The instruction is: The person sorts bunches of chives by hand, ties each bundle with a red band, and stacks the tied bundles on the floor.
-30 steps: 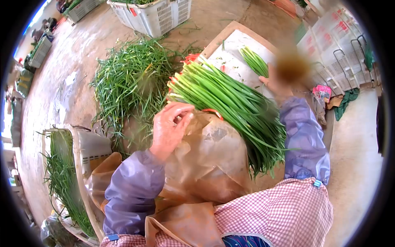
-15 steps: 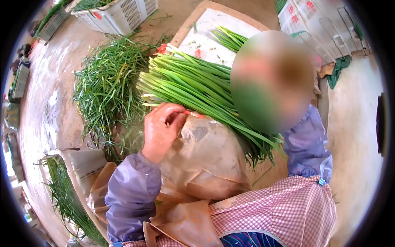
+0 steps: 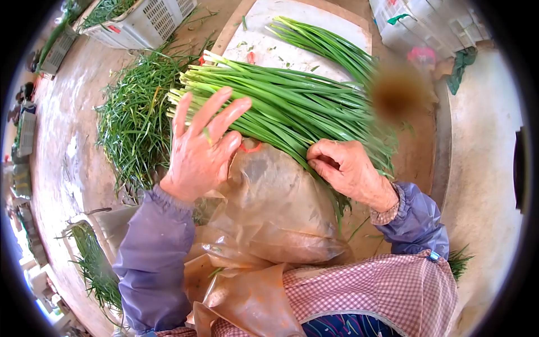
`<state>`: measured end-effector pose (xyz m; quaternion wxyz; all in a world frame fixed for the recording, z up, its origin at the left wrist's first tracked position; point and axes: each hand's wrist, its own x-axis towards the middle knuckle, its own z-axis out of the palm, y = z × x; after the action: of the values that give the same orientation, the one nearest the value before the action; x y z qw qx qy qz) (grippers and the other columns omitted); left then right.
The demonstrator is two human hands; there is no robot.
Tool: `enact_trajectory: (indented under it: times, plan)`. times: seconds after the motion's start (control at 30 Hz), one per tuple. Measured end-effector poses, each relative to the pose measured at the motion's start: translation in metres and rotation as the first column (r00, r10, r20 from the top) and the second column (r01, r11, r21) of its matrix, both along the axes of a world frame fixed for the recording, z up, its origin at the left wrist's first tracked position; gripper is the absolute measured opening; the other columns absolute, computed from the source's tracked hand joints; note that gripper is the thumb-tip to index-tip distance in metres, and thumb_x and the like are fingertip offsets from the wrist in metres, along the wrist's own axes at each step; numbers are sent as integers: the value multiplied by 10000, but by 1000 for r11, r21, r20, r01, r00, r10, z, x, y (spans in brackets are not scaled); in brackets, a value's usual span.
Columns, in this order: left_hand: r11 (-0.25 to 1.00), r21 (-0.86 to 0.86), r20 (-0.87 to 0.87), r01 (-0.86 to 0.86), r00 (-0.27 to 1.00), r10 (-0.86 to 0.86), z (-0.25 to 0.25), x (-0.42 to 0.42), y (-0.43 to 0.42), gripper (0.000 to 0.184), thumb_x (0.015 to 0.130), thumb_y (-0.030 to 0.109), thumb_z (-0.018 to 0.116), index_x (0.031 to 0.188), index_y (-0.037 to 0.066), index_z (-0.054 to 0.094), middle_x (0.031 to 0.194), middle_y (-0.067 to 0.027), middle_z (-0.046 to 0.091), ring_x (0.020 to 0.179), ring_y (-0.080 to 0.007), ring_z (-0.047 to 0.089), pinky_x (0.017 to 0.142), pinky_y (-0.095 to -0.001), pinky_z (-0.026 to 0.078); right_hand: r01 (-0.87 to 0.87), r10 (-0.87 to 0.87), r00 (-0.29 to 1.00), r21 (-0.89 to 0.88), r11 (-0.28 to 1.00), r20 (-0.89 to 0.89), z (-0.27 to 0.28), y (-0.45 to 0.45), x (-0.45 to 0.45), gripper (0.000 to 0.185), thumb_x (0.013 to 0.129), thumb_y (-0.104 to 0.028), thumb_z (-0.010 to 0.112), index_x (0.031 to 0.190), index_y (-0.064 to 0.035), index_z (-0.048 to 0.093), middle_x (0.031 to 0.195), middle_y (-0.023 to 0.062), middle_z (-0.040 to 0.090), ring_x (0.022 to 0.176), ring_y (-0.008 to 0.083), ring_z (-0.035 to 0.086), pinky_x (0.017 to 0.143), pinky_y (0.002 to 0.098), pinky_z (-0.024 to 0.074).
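Note:
A large bundle of long green stalks [image 3: 281, 98] lies over my lap, which is covered by brownish plastic [image 3: 275, 208], its pale ends to the left. My left hand [image 3: 205, 143] is spread over the pale ends, fingers apart. At the bundle's near edge my right hand [image 3: 348, 168] is pinched; whether a stalk is between its fingertips is too small to tell. A red band [image 3: 250, 147] shows beside my left hand. Farther back, a smaller bunch [image 3: 320, 42] rests on a white board [image 3: 264, 22].
Loose greens [image 3: 135, 118] are heaped on the floor at the left. A white crate [image 3: 151, 25] with greens stands at the back left, another container of greens [image 3: 92, 258] at the lower left. White crates [image 3: 426, 25] stand at the back right. A brown blur hides a patch right of the bundle.
My left hand has opened from a pinch and spread over the pale ends. My right hand has come back from the board side to the bundle's near edge. The view has shifted.

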<state>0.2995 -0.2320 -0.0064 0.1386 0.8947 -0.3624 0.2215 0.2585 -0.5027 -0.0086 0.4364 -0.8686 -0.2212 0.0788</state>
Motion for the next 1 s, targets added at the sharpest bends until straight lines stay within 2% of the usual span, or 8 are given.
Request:
enact_trajectory:
  times: [0.07,0.13,0.27,0.63,0.73,0.8,0.83,1.0]
  plan:
    - [991,34,-70,128,990,-126,-6,10,2,44,740,67,612,716,76,576,1244,-33,570,1213,-244,498,1037,-509,331,40,-45,996,65,997,79,-4,1,-1,79,788,13,609,854,-23,587,671,114,570,558,214,560,525,307,450]
    - [990,-4,-76,139,987,-139,-16,11,5,53,721,51,617,720,75,570,1229,-38,578,1195,-254,510,1025,-519,341,189,-188,973,-1,982,-132,3,-4,-1,74,800,7,614,860,-24,585,634,94,543,524,174,516,502,290,428]
    - [986,-122,-60,111,991,-119,-32,4,5,146,675,43,674,751,92,559,1203,-34,587,1180,-266,516,1019,-512,352,240,-240,969,10,971,-53,-4,-9,5,81,803,-3,624,861,-22,570,599,87,522,489,158,475,479,283,407]
    - [981,-177,-28,76,996,-82,-42,0,4,212,650,27,711,790,108,574,1197,-29,589,1178,-265,520,1024,-516,347,98,-87,992,-120,988,93,-6,0,25,110,792,-76,664,854,-40,581,580,121,529,482,227,528,468,348,406]
    - [978,-188,-19,90,995,-95,-42,-1,6,200,654,39,713,789,101,580,1188,-41,599,1168,-273,530,1025,-519,348,59,-59,998,-7,998,-22,-3,0,37,74,822,-84,647,836,-36,593,575,78,553,478,140,527,448,300,396]
    - [973,-204,16,103,995,-102,-45,-1,6,182,653,63,711,776,101,583,1200,-45,596,1169,-267,531,1030,-521,341,192,-33,822,223,956,-568,19,-1,49,58,860,-91,620,826,-46,608,601,18,583,497,58,507,440,226,389]
    - [975,-197,39,98,995,-93,-46,-2,5,168,659,73,705,772,104,584,1203,-41,593,1178,-258,524,1038,-519,331,268,66,750,394,879,-658,29,-3,54,85,884,-116,615,817,-64,615,639,-6,601,493,33,489,440,173,379]
    - [992,-91,117,90,990,-79,-39,-7,2,114,752,136,624,862,105,629,1212,-27,585,1207,-220,498,1037,-478,333,98,195,849,509,855,-491,37,9,95,130,898,-193,621,891,-63,629,982,89,648,748,79,602,557,200,474]
